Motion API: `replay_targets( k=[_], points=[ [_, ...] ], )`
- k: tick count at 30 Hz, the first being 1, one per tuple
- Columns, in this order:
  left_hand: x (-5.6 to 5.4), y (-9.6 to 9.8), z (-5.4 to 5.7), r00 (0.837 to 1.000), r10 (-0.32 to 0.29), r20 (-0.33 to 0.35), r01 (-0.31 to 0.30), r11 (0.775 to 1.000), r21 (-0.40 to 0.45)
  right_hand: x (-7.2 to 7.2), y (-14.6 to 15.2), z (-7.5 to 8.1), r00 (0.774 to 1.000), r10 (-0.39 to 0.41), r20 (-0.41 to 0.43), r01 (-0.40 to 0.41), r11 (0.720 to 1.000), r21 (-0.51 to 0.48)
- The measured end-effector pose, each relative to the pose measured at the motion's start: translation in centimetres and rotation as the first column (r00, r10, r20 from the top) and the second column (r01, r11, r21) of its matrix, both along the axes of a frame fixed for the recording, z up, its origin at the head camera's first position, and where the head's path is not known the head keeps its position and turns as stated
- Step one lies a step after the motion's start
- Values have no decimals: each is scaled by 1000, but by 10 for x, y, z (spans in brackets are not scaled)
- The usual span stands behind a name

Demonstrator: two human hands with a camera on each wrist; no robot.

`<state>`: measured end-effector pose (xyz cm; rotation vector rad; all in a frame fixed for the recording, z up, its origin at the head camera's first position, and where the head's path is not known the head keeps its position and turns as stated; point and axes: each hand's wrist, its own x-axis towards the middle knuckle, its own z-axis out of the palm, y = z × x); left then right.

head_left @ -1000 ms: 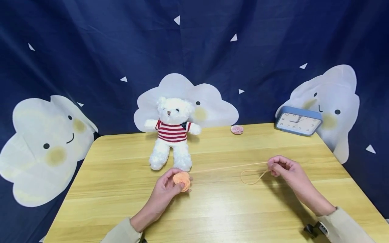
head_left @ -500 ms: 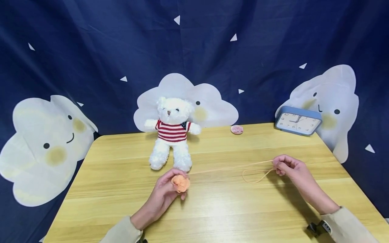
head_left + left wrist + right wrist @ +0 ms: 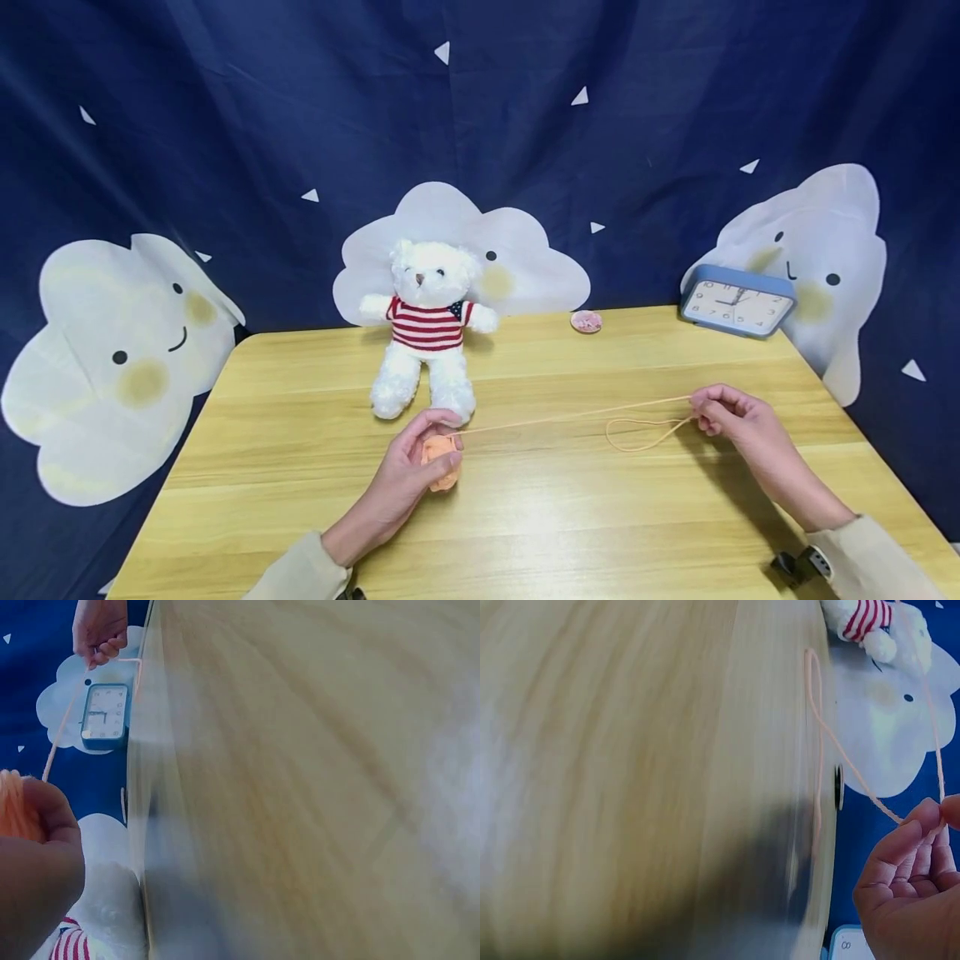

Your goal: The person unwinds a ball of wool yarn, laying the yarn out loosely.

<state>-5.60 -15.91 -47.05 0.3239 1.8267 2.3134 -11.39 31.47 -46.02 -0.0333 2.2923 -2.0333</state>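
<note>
My left hand (image 3: 405, 477) grips a small ball of peach-orange yarn (image 3: 438, 463), thumb across its front, just before the feet of a white teddy bear (image 3: 427, 329). From the ball a yarn strand (image 3: 573, 415) runs nearly straight to my right hand (image 3: 738, 425), which pinches it between thumb and fingertips. Past that pinch, the loose end hangs in a loop (image 3: 819, 712) toward the wooden table (image 3: 652, 750). In the left wrist view, the ball (image 3: 16, 806) shows only partly, at the left edge beside the curled fingers.
The bear, in a red-and-white striped sweater, sits toward the back left. A blue alarm clock (image 3: 738, 300) stands at the back right corner, and a small round pink item (image 3: 586, 322) lies at the rear edge. A dark blue curtain (image 3: 517, 125) with clouds hangs behind.
My right hand has moved to the right, drawing the strand longer and carrying the loop along. The yarn ball has turned in my left hand, which has shifted slightly left.
</note>
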Motion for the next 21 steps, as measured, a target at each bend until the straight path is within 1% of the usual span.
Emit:
replay_targets(
  k=[3, 6, 8, 11, 13, 16, 17, 19, 21],
  points=[
    [0, 0, 1, 998, 20, 67, -20, 1000, -5, 1, 5, -1, 1000, -9, -7, 9, 1000, -23],
    [1, 0, 2, 989, 53, 137, -52, 999, -12, 2, 10, -1, 1000, -20, -15, 19, 998, -54],
    [1, 0, 2, 983, 74, 168, -73, 997, -8, 2, 13, -2, 999, -30, -16, 29, 997, -70],
    [0, 1, 1, 975, 109, 193, -113, 994, 7, 2, 19, -3, 999, -43, 1, 43, 998, -53],
    [0, 1, 0, 973, 131, 192, -137, 990, 15, 2, 22, -4, 998, -51, 23, 51, 999, -2],
    [-1, 1, 0, 969, 168, 179, -174, 984, 20, 1, 28, -5, 997, -45, 70, 36, 991, 127],
    [-1, 1, 0, 969, 180, 172, -186, 982, 20, 0, 29, -4, 996, -41, 85, 25, 983, 180],
    [-1, 1, 1, 968, 197, 155, -201, 979, 16, -1, 32, -4, 994, -23, 109, -9, 958, 286],
    [-1, 2, 3, 967, 208, 145, -211, 977, 10, -3, 34, -4, 992, -5, 130, -43, 931, 363]
  ],
)
